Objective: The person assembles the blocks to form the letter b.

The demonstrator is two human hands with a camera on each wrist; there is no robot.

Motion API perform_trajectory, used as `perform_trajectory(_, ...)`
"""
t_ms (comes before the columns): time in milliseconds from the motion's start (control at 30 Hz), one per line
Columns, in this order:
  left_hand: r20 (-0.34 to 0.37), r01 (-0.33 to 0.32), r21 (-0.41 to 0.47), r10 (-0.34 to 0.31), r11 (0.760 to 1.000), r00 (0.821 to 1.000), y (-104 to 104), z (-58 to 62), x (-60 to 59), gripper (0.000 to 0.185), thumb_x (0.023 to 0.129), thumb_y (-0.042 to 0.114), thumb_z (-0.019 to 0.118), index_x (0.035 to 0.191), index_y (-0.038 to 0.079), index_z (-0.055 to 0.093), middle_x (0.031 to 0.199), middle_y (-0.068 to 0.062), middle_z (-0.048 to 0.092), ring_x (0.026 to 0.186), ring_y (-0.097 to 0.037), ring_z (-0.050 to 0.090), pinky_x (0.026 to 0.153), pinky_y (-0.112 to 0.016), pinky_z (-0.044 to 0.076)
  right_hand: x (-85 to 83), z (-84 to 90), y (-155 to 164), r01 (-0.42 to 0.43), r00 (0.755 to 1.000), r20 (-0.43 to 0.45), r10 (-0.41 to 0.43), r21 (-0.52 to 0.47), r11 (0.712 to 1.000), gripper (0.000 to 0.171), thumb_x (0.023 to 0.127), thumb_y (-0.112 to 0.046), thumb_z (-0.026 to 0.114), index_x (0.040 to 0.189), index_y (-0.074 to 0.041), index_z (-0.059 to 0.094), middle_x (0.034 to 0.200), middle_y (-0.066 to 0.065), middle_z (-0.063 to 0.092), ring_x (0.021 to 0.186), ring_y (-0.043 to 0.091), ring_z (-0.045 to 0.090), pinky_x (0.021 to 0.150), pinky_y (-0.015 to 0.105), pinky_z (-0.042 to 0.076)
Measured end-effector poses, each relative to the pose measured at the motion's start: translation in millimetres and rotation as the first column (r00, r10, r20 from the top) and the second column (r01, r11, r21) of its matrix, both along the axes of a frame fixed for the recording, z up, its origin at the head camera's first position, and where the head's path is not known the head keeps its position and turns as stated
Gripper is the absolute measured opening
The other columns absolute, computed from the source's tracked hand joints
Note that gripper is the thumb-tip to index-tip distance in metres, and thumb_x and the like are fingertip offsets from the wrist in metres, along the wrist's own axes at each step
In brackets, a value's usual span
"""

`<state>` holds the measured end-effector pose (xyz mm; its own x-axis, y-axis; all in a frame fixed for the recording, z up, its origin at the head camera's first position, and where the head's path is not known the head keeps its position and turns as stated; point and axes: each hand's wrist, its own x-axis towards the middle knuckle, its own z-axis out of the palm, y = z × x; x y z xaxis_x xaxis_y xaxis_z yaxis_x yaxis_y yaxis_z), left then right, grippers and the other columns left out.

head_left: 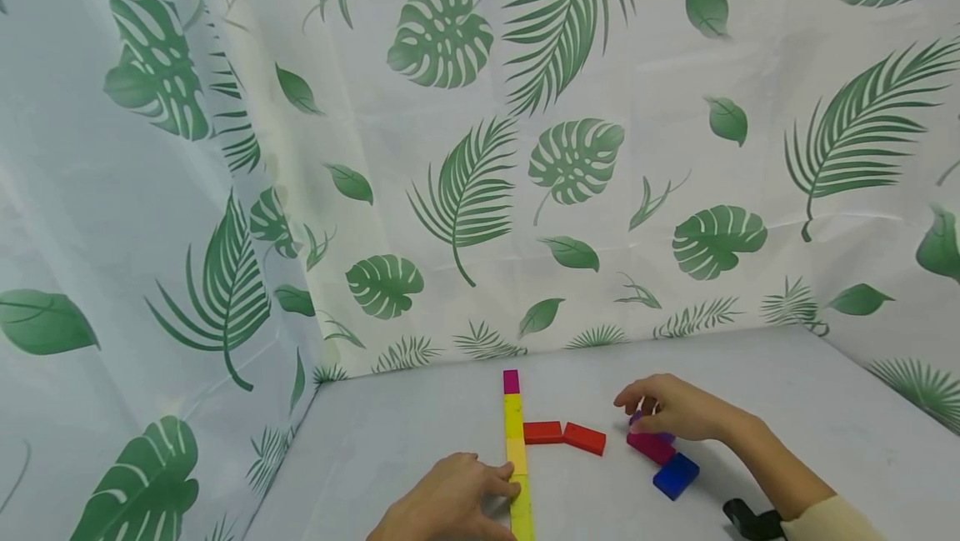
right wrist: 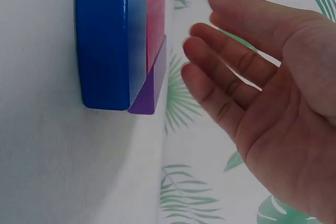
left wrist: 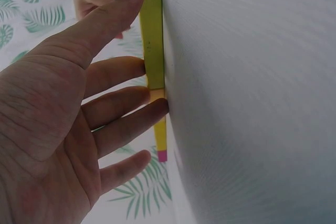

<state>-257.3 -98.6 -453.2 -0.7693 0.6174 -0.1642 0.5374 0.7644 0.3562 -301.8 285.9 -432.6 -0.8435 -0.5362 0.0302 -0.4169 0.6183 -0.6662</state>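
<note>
My left hand (head_left: pixel 450 503) lies flat with straight fingers against the near end of the line of blocks (head_left: pixel 514 449), which runs yellow up to a magenta tip along the table (head_left: pixel 787 391). My right hand (head_left: pixel 671 409) hovers relaxed and holding nothing over the purple block (right wrist: pixel 149 85), beside the magenta block (head_left: pixel 649 446) and blue block (head_left: pixel 676 475). Risk here, I'd say: a sideways nudge from those left fingers could skew the row (the two red blocks (head_left: pixel 564 435) sit just beside it).
</note>
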Motion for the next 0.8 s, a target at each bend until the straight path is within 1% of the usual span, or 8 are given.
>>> perform_trajectory(200, -0.016, 0.006, -0.007, -0.006, 1.000, 1.000, -0.2, -0.8, 0.1, 0.053, 0.076, 0.059, 0.086, 0.126, 0.045, 0.073, 0.136, 0.025, 0.065, 0.081, 0.001, 0.048, 0.067, -0.021, 0.040, 1.5, 0.5, 1.5, 0.006, 0.998, 0.056, -0.007, 0.014, 1.000, 0.035, 0.091, -0.012, 0.079, 0.125, -0.006, 0.073, 0.107, 0.008, 0.072, 0.097, 0.023, 0.065, 0.072, 0.025, 0.058)
perform_trajectory(333, -0.024, 0.013, -0.009, -0.013, 1.000, 1.000, -0.5, -0.2, 0.8, 0.053, 0.077, 0.059, 0.086, 0.126, 0.044, 0.073, 0.136, 0.024, 0.065, 0.083, 0.002, 0.049, 0.069, -0.021, 0.040, 1.8, -0.5, 1.2, 0.003, 0.998, 0.070, -0.004, 0.019, 1.000, 0.034, 0.090, -0.009, 0.079, 0.123, -0.006, 0.073, 0.104, 0.007, 0.072, 0.095, 0.023, 0.065, 0.071, 0.027, 0.059)
perform_trajectory(467, -0.005, -0.001, 0.000, 0.001, 1.000, 1.000, 0.2, 0.8, 1.1, 0.053, 0.076, 0.057, 0.087, 0.125, 0.044, 0.073, 0.136, 0.025, 0.065, 0.083, 0.002, 0.049, 0.070, -0.021, 0.041, 0.9, -2.0, 1.2, 0.005, 0.997, 0.076, -0.008, 0.034, 0.999, 0.032, 0.090, -0.009, 0.079, 0.122, -0.009, 0.074, 0.103, 0.005, 0.072, 0.093, 0.019, 0.064, 0.071, 0.026, 0.058)
perform_trajectory(567, 0.011, -0.011, 0.006, 0.011, 1.000, 1.000, 0.5, 1.3, 1.4, 0.052, 0.077, 0.057, 0.087, 0.125, 0.044, 0.073, 0.135, 0.025, 0.065, 0.083, 0.001, 0.049, 0.070, -0.022, 0.041, 1.1, -1.7, 1.9, 0.002, 0.996, 0.085, -0.005, 0.038, 0.999, 0.032, 0.089, -0.009, 0.080, 0.121, -0.010, 0.075, 0.103, 0.004, 0.072, 0.092, 0.019, 0.063, 0.070, 0.026, 0.058)
perform_trajectory(667, 0.002, 0.001, -0.001, -0.001, 1.000, 1.000, 0.1, 1.4, 1.7, 0.053, 0.077, 0.058, 0.086, 0.127, 0.043, 0.073, 0.137, 0.024, 0.065, 0.083, 0.002, 0.049, 0.070, -0.021, 0.041, 2.2, -0.7, 2.9, 0.003, 0.996, 0.089, -0.006, 0.036, 0.999, 0.032, 0.087, -0.007, 0.081, 0.119, -0.009, 0.076, 0.104, 0.005, 0.071, 0.092, 0.022, 0.063, 0.070, 0.027, 0.059)
perform_trajectory(800, -0.028, 0.031, -0.013, -0.031, 0.999, 0.999, -0.9, 1.5, 2.2, 0.055, 0.077, 0.060, 0.085, 0.128, 0.044, 0.072, 0.139, 0.022, 0.064, 0.084, 0.004, 0.048, 0.070, -0.020, 0.040, 3.7, 0.2, 3.1, 0.020, 0.995, 0.094, -0.023, 0.041, 0.999, 0.033, 0.084, -0.004, 0.083, 0.116, -0.009, 0.076, 0.104, 0.007, 0.070, 0.092, 0.025, 0.063, 0.069, 0.028, 0.059)
